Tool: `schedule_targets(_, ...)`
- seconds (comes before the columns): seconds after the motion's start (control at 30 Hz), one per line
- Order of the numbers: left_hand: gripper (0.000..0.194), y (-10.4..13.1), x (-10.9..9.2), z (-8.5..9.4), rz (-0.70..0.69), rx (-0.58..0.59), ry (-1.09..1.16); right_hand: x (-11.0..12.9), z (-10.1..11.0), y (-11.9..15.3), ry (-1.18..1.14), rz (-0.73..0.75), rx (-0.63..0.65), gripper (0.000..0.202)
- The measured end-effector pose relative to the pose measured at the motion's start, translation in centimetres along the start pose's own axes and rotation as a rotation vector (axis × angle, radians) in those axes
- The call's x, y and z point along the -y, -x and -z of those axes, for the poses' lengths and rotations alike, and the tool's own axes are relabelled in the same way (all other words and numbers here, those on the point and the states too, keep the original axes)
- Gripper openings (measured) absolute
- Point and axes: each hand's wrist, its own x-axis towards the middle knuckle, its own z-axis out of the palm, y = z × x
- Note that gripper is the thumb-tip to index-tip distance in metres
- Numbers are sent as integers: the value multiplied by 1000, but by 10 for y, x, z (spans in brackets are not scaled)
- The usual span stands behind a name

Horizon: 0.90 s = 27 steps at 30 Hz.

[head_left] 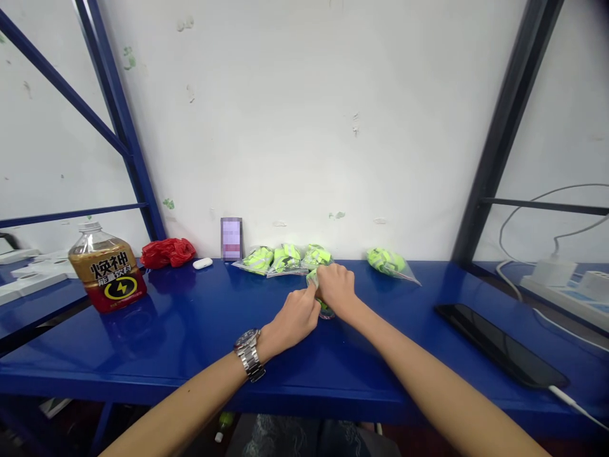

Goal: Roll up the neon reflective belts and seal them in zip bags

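Note:
My left hand (pixel 299 319), with a metal watch (pixel 250 355) on its wrist, is closed with its fingertips against my right hand. Knuckles up, my right hand (pixel 337 289) is closed just beyond it. Between them they grip a bagged reflective vest (pixel 326 311), of which only bits of fluorescent yellow-green and clear plastic show; the hands hide the rest. Behind them, three similar bagged vests (pixel 287 259) lie in a row by the wall. Another bagged vest (pixel 386 261) lies apart on the right.
On the blue table (pixel 200 336) stand a large drink bottle (pixel 108 270) and, against the wall, a phone (pixel 231 240). A red plastic bag (pixel 167 252) and white case (pixel 202 263) lie left. A black phone (pixel 499 346) with a cable and a power strip (pixel 571 292) are right.

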Motion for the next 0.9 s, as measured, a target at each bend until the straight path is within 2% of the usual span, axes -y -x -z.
schedule_targets(0.1, 13, 0, -2, 0, -48, 5, 32, -2, -5, -5, 10, -58, -78, 23)
schedule_targets(0.23, 15, 0, 2, -1, -85, -45, 99, -17, -4, -4, -19, -37, -33, 25)
schedule_targets(0.3, 18, -1, 3, -1, -77, -81, 139, -30, 1, -1, -85, 66, 26, 26)
schedule_targets(0.37, 21, -2, 4, -2, -54, -108, 158, -42, 6, 3, -182, 240, 66, 27)
schedule_targets(0.47, 24, -3, 4, -2, -27, -118, 155, -53, 6, 6, -239, 393, 61, 31)
schedule_targets(0.53, 26, -2, 4, -2, -17, -119, 153, -52, 1, 8, -200, 356, 64, 34)
schedule_targets(0.67, 30, 2, 5, -1, 3, -90, 146, -39, -16, 9, -106, 133, 94, 37)
schedule_targets(0.83, 30, 3, 8, 2, 10, -32, 179, -19, -28, 9, -136, -68, 65, 35)
schedule_targets(0.9, 29, 3, 10, 4, 24, -29, 181, -14, -30, 6, -152, -107, 45, 32)
